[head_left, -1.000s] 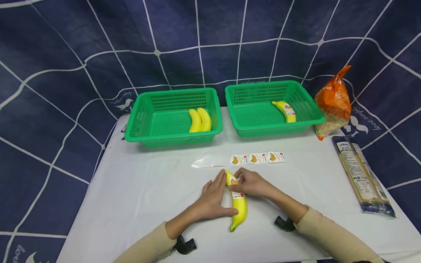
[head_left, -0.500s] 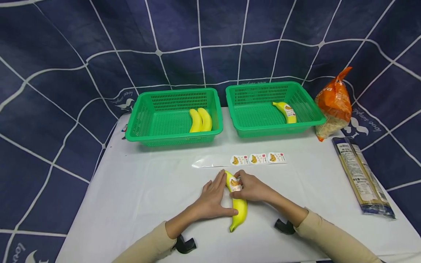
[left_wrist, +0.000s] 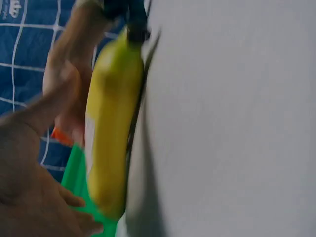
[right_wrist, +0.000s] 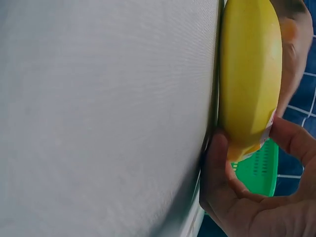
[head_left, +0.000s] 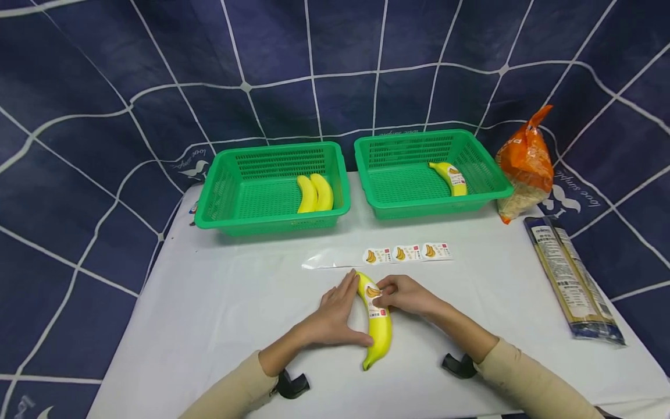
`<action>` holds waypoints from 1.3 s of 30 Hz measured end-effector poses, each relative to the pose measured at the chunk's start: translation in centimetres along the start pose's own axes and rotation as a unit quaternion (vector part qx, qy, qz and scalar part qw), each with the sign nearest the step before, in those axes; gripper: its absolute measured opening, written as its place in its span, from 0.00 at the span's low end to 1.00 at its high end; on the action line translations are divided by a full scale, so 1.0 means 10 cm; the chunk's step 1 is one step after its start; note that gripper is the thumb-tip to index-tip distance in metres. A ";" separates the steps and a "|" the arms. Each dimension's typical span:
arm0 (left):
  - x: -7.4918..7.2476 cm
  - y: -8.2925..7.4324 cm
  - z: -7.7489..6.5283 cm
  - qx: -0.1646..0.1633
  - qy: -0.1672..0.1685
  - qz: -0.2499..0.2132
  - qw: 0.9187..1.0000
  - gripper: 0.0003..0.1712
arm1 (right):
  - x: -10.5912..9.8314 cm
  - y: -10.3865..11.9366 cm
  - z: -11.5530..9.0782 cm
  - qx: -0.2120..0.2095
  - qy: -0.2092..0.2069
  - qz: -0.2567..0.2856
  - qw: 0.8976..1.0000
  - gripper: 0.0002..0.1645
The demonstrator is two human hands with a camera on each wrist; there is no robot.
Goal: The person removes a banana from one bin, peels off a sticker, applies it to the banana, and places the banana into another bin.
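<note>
A yellow banana [head_left: 382, 334] lies lengthwise on the white table, with a white label [head_left: 374, 302] printed with bananas stuck along its upper half. My left hand [head_left: 335, 323] rests along its left side, fingers extended by the top end and thumb touching the lower part. From the right, my right hand [head_left: 405, 295] has its thumb on the label and curled fingers at the banana's side. The right wrist view has this hand [right_wrist: 261, 202] round the banana [right_wrist: 252, 74]. In the left wrist view the banana [left_wrist: 112, 123] largely hides the label.
Behind lie several banana labels on a backing strip [head_left: 332, 259]. A green basket [head_left: 262, 224] at the back left holds two bananas [head_left: 316, 193]; another basket [head_left: 434, 206] holds one labelled banana [head_left: 449, 177]. An orange bag [head_left: 527, 166] and a long noodle packet [head_left: 570, 279] are at right.
My right hand's thumb has moved along the label, uncovering its lower printed part again. My left hand stays against the banana. The head view has shifted slightly.
</note>
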State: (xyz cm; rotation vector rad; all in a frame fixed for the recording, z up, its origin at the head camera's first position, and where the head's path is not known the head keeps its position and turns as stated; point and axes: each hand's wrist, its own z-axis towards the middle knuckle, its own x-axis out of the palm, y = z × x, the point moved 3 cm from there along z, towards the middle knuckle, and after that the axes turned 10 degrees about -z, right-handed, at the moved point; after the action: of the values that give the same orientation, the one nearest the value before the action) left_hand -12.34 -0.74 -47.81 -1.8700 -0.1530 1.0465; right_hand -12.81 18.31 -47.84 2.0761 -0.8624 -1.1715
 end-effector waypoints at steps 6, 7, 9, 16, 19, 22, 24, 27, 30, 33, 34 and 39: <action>-0.41 -0.17 0.24 0.024 -0.039 -0.057 0.997 0.72 | -0.01 -0.01 0.00 -0.004 -0.001 0.012 1.000 0.31; -0.47 -0.22 0.31 0.032 -0.052 -0.070 0.996 0.70 | -0.02 -0.01 0.00 -0.005 -0.002 0.013 1.000 0.31; -0.55 -0.31 0.47 0.051 -0.077 -0.089 0.992 0.68 | -0.03 -0.02 -0.01 -0.006 -0.006 0.013 1.000 0.31; -0.70 -0.48 1.08 0.078 -0.152 -0.094 0.981 0.64 | -0.06 -0.04 -0.03 -0.010 0.002 0.024 1.000 0.28; -0.76 -0.50 1.29 0.071 -0.153 -0.096 0.981 0.67 | -0.06 -0.04 -0.03 -0.009 0.001 0.027 1.000 0.28; -0.82 -0.50 1.46 0.055 -0.142 -0.098 0.983 0.70 | -0.05 -0.04 -0.03 -0.013 0.002 0.033 0.999 0.28; -0.86 -0.50 1.55 0.045 -0.142 -0.098 0.984 0.72 | -0.04 -0.03 -0.03 -0.017 0.003 0.038 0.999 0.28; -0.92 -0.49 1.67 0.028 -0.153 -0.108 0.982 0.73 | -0.03 -0.03 -0.03 -0.020 0.003 0.037 0.999 0.28; -0.95 -0.46 1.77 0.009 -0.166 -0.126 0.978 0.73 | -0.02 -0.03 -0.04 -0.025 0.002 0.034 0.999 0.29; -0.98 -0.42 1.84 -0.001 -0.184 -0.143 0.972 0.73 | -0.02 -0.03 -0.05 -0.034 0.003 0.036 0.999 0.30; -0.99 -0.41 1.85 -0.003 -0.189 -0.147 0.971 0.73 | -0.01 -0.02 -0.05 -0.036 0.004 0.037 0.999 0.30; -1.01 -0.36 1.91 -0.002 -0.194 -0.169 0.966 0.75 | -0.02 -0.02 -0.07 -0.039 0.004 0.039 0.998 0.30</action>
State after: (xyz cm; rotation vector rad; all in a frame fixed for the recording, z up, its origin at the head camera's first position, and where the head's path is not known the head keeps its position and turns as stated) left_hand -31.20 9.04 -42.37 -1.5521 -0.6786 1.1558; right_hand -12.23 18.65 -47.59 1.9650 -0.8717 -1.1371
